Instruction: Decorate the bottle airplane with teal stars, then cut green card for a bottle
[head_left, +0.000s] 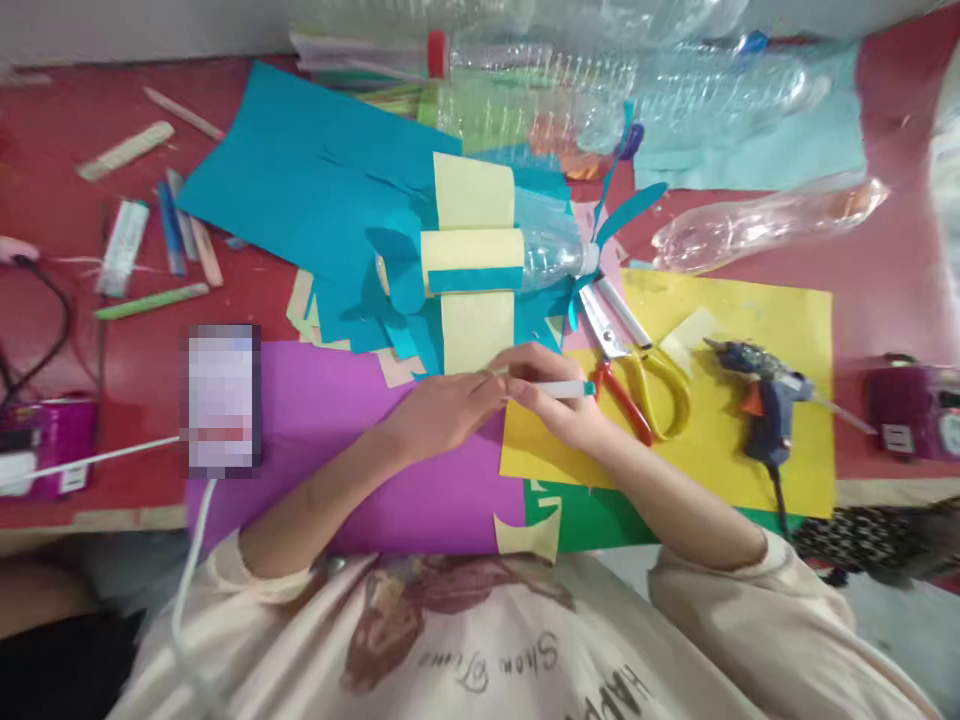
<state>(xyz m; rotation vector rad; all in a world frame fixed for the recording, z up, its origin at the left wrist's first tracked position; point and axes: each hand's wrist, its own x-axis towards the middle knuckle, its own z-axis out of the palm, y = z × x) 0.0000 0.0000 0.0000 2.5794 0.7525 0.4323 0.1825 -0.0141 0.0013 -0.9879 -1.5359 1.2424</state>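
Observation:
My right hand [559,405] is closed around a marker [564,389] with a white barrel and a teal end that points right. My left hand [450,412] meets it fingertip to fingertip; its fingers are pinched, and what they hold is hidden. Just beyond both hands, a cream paper strip [478,335] lies flat. On top of it rests a clear plastic bottle [551,250] on its side, wrapped in cream and blue paper, with blue paper strips at its neck. Scissors [626,400] with one red and one yellow handle lie right of my right hand.
Purple paper [315,400] and yellow paper [720,460] lie under my arms. A glue gun [769,410] with a cord is at right, a cabled phone [221,400] at left. Markers [171,235] lie at upper left. Clear bottles [547,85] stretch across the back.

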